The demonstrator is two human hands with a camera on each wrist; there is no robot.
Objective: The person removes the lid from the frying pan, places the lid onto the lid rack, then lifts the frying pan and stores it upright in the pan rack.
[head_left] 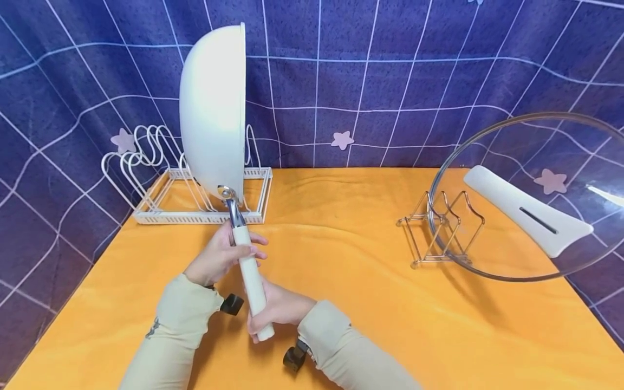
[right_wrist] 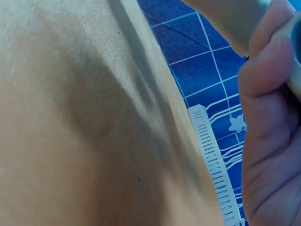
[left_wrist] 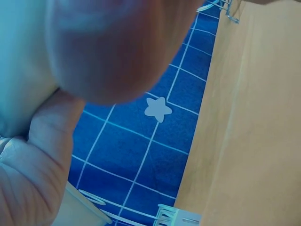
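Note:
A white wok (head_left: pixel 212 108) stands on its side, its open face to the right, in or just in front of the white wire rack (head_left: pixel 200 218). Whether it rests on the rack cannot be told. My left hand (head_left: pixel 214 257) holds the upper part of the wok's white handle (head_left: pixel 249 276), just below the metal neck, thumb across it. Lower down, my right hand (head_left: pixel 285 304) grips the handle near its end. The right wrist view shows my right hand's curled fingers (right_wrist: pixel 268 70) around the handle's end. In the left wrist view a blurred digit covers much of the handle.
At the right, a large glass lid (head_left: pixel 517 203) with a long white handle stands upright in a small metal wire rack (head_left: pixel 446 259). An orange cloth (head_left: pixel 351 271) covers the table. Behind hangs a blue checked curtain (head_left: pixel 351 81) with stars.

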